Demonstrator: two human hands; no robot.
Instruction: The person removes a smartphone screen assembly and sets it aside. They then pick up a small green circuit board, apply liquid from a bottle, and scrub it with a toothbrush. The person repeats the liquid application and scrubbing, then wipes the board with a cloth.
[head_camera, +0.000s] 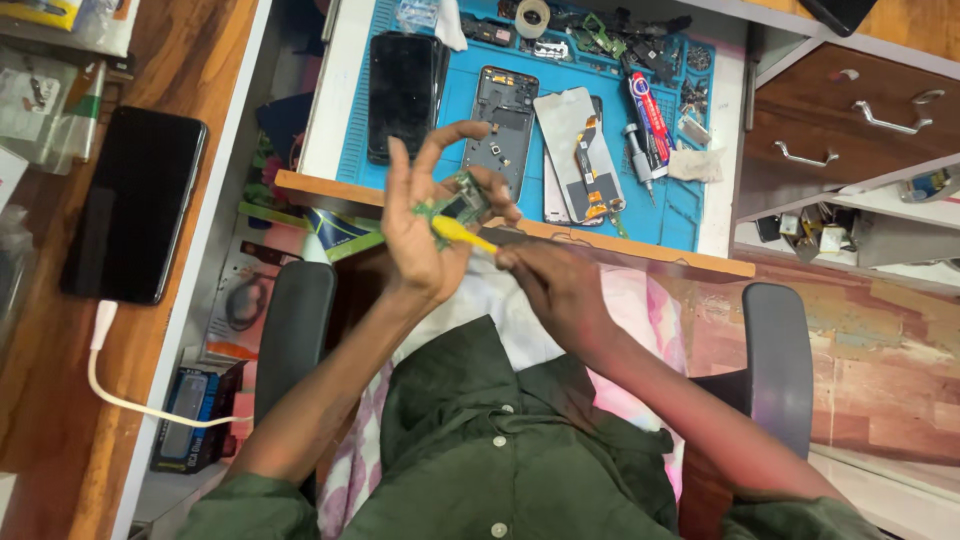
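Note:
My left hand (420, 225) is raised palm-up over my lap, fingers spread, pinching a small green circuit board (455, 203) between thumb and fingertips. My right hand (550, 285) grips a tool with a yellow handle (462, 233) whose tip reaches the board. Beyond my hands, a blue work mat (690, 215) lies on the white desk. On it rest an opened phone frame (502, 125), a detached screen with a flex cable (580, 155) and a black phone (402, 95).
A screwdriver (638, 160), a glue tube (650, 120), a tape roll (532, 17) and several small parts lie on the mat. Left, a black phone (135, 205) charges on a wooden shelf by a white cable (120, 395). Drawers (850, 125) stand at right. Chair armrests (778, 360) flank me.

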